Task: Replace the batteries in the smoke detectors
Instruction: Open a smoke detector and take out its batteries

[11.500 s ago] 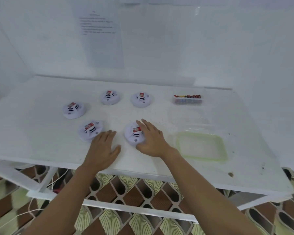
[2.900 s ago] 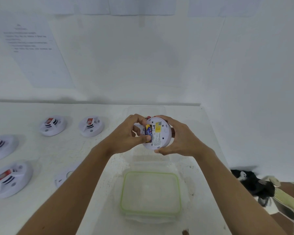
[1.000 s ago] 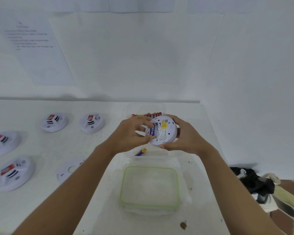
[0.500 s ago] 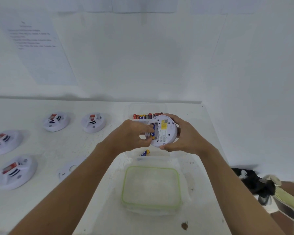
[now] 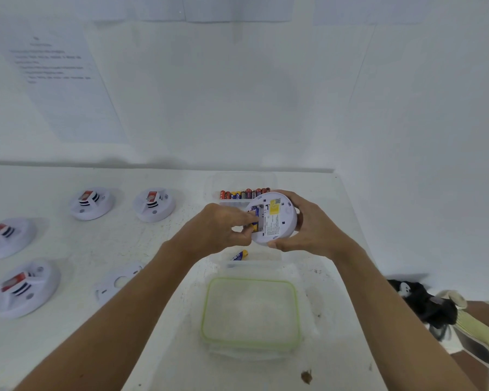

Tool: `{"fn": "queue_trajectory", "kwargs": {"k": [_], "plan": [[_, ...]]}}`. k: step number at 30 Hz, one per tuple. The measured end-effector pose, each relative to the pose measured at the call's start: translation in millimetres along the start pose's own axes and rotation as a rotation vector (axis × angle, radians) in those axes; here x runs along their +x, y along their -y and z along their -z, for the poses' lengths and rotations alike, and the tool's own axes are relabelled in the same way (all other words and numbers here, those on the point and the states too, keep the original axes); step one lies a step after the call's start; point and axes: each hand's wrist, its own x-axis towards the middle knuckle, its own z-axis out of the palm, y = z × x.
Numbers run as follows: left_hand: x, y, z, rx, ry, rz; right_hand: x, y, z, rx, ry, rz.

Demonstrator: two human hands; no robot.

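Head cam: smoke detector [image 5: 274, 218] is tipped back-side toward me, cupped by the right hand [image 5: 311, 227]. Left hand [image 5: 220, 230] pinches the blue battery [image 5: 255, 218], which stands roughly upright in its slot.

My right hand [image 5: 308, 227]: raised above the table, palm turned inward, fingers and thumb curled round the rim of the smoke detector [image 5: 274, 218], clamping it back-side up. My left hand [image 5: 220, 230]: just left of the detector, fingertips bent and pinched at a battery [image 5: 255, 218] in its open compartment. Both my forearms: bare, converging toward the detector from below.
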Motion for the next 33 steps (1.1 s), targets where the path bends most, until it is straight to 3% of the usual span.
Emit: {"fn": "queue_trajectory", "kwargs": {"k": [10,15,18,24,29,31,33], "plan": [[-0.3,4.1,3.6,-0.145,0.042,0.025,-2.8,0.4,4.7,-0.017,-0.022,0.008],[0.4,1.0,4.1,-0.331,0.069,0.255,-4.0,-0.2,7.7,-0.020,-0.015,-0.006],[3.6,-5.1,2.5,-0.262,0.024,0.327,-5.6,-2.0,5.2,-0.008,-0.004,-0.027],[4.4,-6.7,-7.9,-0.337,-0.162,0.461,-6.7,-2.0,-2.1,0.011,-0.001,-0.036],[4.3,0.8,-7.3,-0.588,-0.385,0.645,-12.1,-4.9,-2.5,-0.003,-0.164,0.001],[2.4,2.0,-5.2,-0.514,-0.361,0.649,-15.7,-11.0,-2.9,0.030,-0.246,0.014],[0.1,2.2,-2.6,-0.361,-0.233,0.585,-18.7,-16.2,-4.6,0.094,-0.309,0.025]]}}
